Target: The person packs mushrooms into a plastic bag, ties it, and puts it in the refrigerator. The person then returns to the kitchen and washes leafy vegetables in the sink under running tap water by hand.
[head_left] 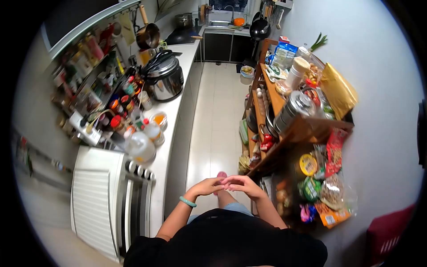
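Note:
My left hand [209, 186], with a pale green bangle [187, 201] on its wrist, is held in front of my body at waist height. My right hand [244, 185] meets it from the other side, and the fingertips touch or overlap. Both hands have their fingers extended and slightly curved, with no object visible in them. Below them a pink slipper [221, 174] shows on the tiled floor [212, 111]. Nearest on the left is a white oven [100, 196] with dark knobs; to the right stands a wooden shelf unit [293, 133].
On the left counter [175, 118] are a pressure cooker [163, 75], bottles, jars and a large plastic jug [140, 147]. Packaged food, eggs [261, 100] and a steel canister [296, 109] fill the right shelves. A narrow aisle leads to a sink [220, 23].

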Demonstrator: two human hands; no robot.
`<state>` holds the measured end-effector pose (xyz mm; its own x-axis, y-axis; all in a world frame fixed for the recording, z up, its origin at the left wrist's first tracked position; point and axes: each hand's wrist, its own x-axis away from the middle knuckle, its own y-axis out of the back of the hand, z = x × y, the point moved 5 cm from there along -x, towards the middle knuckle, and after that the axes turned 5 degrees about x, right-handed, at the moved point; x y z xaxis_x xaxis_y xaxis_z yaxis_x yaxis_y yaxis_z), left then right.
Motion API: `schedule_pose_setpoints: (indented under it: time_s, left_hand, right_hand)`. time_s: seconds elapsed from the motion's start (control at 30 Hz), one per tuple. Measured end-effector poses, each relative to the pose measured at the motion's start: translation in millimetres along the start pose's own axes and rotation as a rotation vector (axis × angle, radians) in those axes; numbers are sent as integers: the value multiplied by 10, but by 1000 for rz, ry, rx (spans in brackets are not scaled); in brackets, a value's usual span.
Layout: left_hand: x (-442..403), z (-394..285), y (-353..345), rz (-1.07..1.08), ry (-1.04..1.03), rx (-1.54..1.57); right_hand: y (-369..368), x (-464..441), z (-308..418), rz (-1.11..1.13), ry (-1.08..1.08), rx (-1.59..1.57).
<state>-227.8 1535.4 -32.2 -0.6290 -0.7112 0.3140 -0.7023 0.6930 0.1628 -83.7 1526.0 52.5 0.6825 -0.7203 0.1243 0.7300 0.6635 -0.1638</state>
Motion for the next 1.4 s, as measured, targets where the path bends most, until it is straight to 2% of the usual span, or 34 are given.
schedule_pose_setpoints:
  time_s: [0.07, 0.13, 0.23, 0.3, 0.33, 0.37, 0.47, 0.5, 0.53, 0.57, 0.67, 0.7, 0.8, 0.9, 1.0, 1.07, 1.1, 1.2, 1.27, 1.33, 1.37, 1.4]
  left_hand:
    - [-490, 57, 320, 53, 8, -36]
    - [-937, 11, 726, 93, 41, -143]
    - [-1574, -38, 1443, 29, 10, -225]
    - [-1958, -225, 1925, 22, 79, -213]
    - [-2171, -286, 2168, -9, 48, -204]
    - [-2404, -397, 2444, -35, 58, -216]
    - [-3008, -708, 3124, -124, 29, -196]
    - [-3278, -612, 3306, -122, -119, -48]
    - [-3494, -568, 3514, -118, -14, -44]
    - [-3756, -483, 3710, -94, -33, -38]
    - [-4532, -455, 4208, -10, 8, -75]
    - [-4800, -456, 4370, 10, -58, -76]
    - [-5526, -830, 4854, 71, -136, -92]
    - [-6336, -1444, 5171, 59, -218, 18]
    - [-7098, -2232, 5164, 63, -456, 216]
    - [-7526, -2703, 4990, 105, -613, 165]
    - [-7698, -2958, 4888, 119, -623, 85]
    - [-8270, -3344, 4387, 184, -586, -108]
    - [-8500, -3563, 4049, 128, -531, -336]
    - [-8713, -3703, 3772, 164, -461, -498]
    - [-8865, -3685, 3684, 41, -531, -465]
    - [-9092, -3637, 3608, 59, -541, -467]
  right_hand:
    - [541, -426, 20, -32, 0, -97]
    - [1117, -959, -25, -112, -7, -64]
    - [1762, -1823, 436, -163, 22, 115]
    - [2065, -2330, 806, -167, 116, 58]
    - [2204, -2535, 918, -159, 152, 40]
    - [2393, -2732, 983, -199, 140, 26]
    - [2776, -3196, 1035, -63, 112, -94]
    - [2922, -3289, 1007, -72, 69, -77]
    - [3072, -3395, 963, -80, 24, -63]
    - [3251, -3510, 876, -87, 8, -45]
    - [3838, -3825, 841, -233, -61, 48]
    - [4026, -3938, 805, -304, -108, 22]
    - [4463, -4404, 929, -450, -70, 1]
    - [4758, -4885, 1262, -451, -77, 36]
    - [5082, -5288, 1387, -433, -121, 101]
    - [5267, -5491, 1406, -411, -81, 32]
    - [5403, -5583, 1466, -426, -2, 119]
    - [5844, -5742, 1520, -489, -25, 282]
    - [6085, -5819, 1690, -518, -7, 300]
    - [6366, -5827, 1817, -724, -78, 250]
    - [6479, -5833, 1914, -748, -78, 336]
    - [6604, -5822, 1949, -769, -78, 334]
